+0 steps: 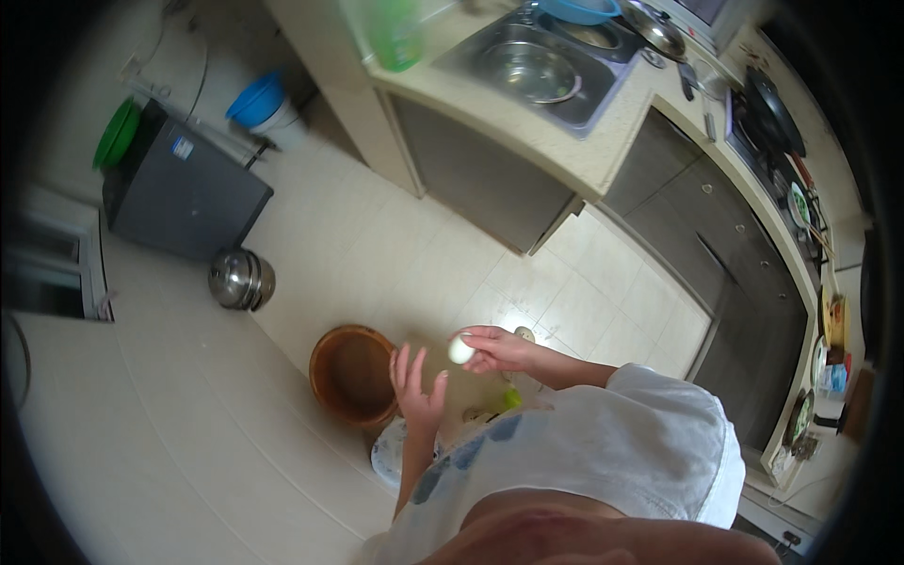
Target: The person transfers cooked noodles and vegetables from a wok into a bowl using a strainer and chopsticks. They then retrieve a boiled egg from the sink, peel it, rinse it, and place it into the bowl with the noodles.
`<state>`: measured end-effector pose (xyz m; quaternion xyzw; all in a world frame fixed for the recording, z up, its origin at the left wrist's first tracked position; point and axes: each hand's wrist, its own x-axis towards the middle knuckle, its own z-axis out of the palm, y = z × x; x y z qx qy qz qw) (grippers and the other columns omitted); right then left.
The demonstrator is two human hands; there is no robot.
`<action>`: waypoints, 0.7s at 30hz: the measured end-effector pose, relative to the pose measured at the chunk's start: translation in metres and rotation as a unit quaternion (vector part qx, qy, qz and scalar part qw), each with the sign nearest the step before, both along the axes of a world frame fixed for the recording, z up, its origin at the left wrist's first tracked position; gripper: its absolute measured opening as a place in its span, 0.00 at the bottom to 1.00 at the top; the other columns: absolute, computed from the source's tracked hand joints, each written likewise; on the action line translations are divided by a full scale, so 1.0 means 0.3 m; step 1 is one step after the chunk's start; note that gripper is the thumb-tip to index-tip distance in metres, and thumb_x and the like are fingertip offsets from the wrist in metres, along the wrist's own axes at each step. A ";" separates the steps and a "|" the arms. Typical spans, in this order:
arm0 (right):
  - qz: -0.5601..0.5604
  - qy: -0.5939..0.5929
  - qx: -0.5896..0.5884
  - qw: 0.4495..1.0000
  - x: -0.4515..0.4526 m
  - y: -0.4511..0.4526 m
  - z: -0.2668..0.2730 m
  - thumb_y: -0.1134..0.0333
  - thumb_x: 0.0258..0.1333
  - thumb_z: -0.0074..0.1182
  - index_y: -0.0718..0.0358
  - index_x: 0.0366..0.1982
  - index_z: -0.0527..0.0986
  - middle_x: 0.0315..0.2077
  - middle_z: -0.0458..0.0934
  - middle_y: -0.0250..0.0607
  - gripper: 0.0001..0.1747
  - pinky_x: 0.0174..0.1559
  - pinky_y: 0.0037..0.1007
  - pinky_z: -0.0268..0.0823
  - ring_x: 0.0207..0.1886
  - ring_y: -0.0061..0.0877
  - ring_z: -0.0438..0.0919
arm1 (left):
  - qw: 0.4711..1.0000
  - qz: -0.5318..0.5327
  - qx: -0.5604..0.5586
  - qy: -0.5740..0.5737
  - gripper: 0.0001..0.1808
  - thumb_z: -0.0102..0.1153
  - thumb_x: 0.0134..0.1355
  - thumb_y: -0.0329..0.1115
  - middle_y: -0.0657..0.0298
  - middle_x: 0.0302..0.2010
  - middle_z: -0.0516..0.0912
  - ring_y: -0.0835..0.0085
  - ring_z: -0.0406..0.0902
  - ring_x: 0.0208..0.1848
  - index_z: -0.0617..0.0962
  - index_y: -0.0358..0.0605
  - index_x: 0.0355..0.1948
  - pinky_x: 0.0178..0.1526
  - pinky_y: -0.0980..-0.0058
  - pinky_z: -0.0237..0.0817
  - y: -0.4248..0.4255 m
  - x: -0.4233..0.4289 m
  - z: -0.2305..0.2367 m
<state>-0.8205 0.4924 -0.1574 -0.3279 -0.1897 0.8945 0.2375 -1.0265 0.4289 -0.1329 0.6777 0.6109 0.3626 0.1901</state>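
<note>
In my right hand [494,347] is a smooth white egg [461,349], seemingly peeled, pinched between thumb and fingers. My left hand [418,388] is raised with its fingers spread and nothing in it, a short way to the left of the egg. Behind the left fingers, lower down, a round brown tub [321,381] stands on the floor, and the hand overlaps its rim in the picture. A white and blue patterned object [386,452] lies below the tub, partly hidden by my left forearm.
A steel pot [241,279] stands on the floor by a dark grey appliance [191,183]. Ahead, the counter [480,120] holds a sink with a metal basin [531,72]. A wok [770,106] and several dishes of food line the counter at right. A blue basin [256,99] rests on a white bucket.
</note>
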 end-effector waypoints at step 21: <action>-0.269 -0.167 0.205 0.926 0.740 0.539 0.342 0.59 0.62 0.50 0.66 0.48 0.70 0.34 0.79 0.37 0.19 0.35 0.19 0.72 0.33 0.19 0.77 | 0.910 -0.198 -0.157 -0.330 0.20 0.52 0.61 0.24 0.57 0.51 0.73 0.72 0.73 0.49 0.69 0.34 0.55 0.50 0.76 0.68 0.905 0.880 0.275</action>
